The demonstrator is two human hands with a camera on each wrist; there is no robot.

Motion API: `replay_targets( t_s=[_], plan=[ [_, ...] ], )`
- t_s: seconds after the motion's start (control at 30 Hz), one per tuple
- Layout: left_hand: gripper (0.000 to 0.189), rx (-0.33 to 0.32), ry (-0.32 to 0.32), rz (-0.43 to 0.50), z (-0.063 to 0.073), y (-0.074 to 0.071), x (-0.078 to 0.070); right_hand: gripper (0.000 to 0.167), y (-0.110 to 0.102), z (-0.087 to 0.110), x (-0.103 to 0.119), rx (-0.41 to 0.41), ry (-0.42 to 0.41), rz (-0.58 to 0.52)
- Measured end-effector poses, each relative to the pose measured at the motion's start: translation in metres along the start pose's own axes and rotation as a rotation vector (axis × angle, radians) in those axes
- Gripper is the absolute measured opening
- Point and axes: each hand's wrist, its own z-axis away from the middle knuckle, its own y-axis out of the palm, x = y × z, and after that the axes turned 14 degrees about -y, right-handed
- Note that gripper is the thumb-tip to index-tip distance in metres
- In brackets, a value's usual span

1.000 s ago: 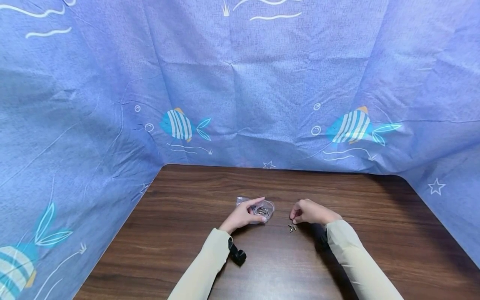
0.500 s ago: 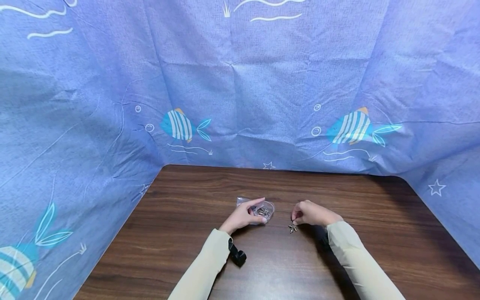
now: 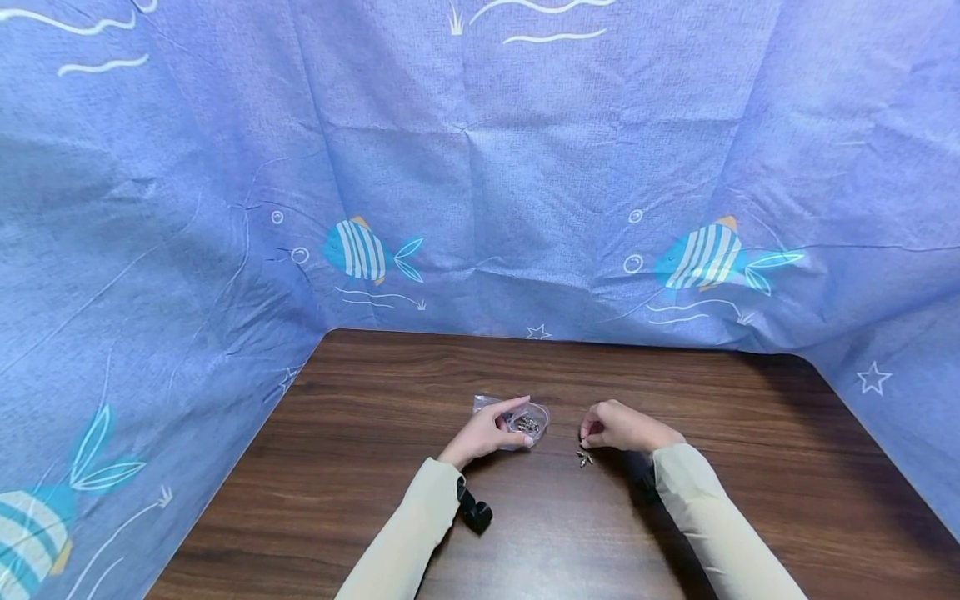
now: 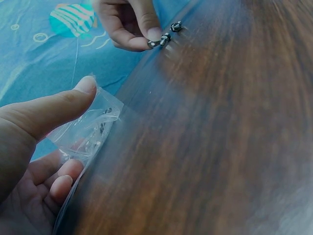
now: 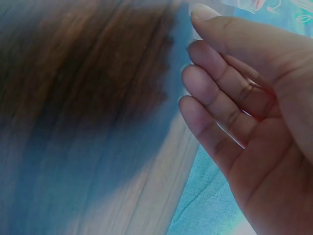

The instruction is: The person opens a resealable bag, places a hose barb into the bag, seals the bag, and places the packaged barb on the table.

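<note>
My left hand (image 3: 480,435) grips a clear plastic bag (image 3: 541,414) that lies on the table, its thumb and fingers spread about the mouth. Small shiny metal pieces (image 3: 527,425) show inside the bag; their exact kind is too small to tell. To the right, my right hand (image 3: 621,423) has thumb and fingertips together at the tabletop, pinching a small metal piece (image 4: 152,44). Several loose metal pieces (image 3: 585,459) lie just below those fingertips. In the right wrist view, the index fingertip and the pinched piece are hidden.
The brown wooden table (image 3: 360,467) spreads around both hands. A blue fish-patterned cloth (image 3: 525,208) hangs behind it and along both sides. A black strap with a small camera (image 3: 476,510) sits at the left wrist.
The right fingertips shift slightly right and then back left over the small metal pieces, which are nudged a little. The left hand and the bag stay put.
</note>
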Motion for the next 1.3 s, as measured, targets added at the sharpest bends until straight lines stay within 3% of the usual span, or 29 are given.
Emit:
replay_targets(
  t_s=[0.33,0.57,0.83,1.3],
  plan=[
    [0.069,-0.004,0.019,0.012,0.001,0.0,-0.001,0.01,-0.009,-0.011,0.004,-0.059,0.0,0.0],
    [0.07,-0.008,0.03,0.003,-0.001,0.0,-0.001,0.008,-0.012,-0.022,0.007,-0.112,-0.092,0.053],
    [0.07,-0.007,0.025,0.017,-0.001,0.001,0.001,0.005,-0.014,-0.036,0.016,-0.152,-0.143,0.105],
    [0.07,-0.004,0.009,-0.009,-0.001,-0.001,0.0,0.004,-0.011,-0.056,0.024,-0.146,-0.161,0.138]
  ],
)
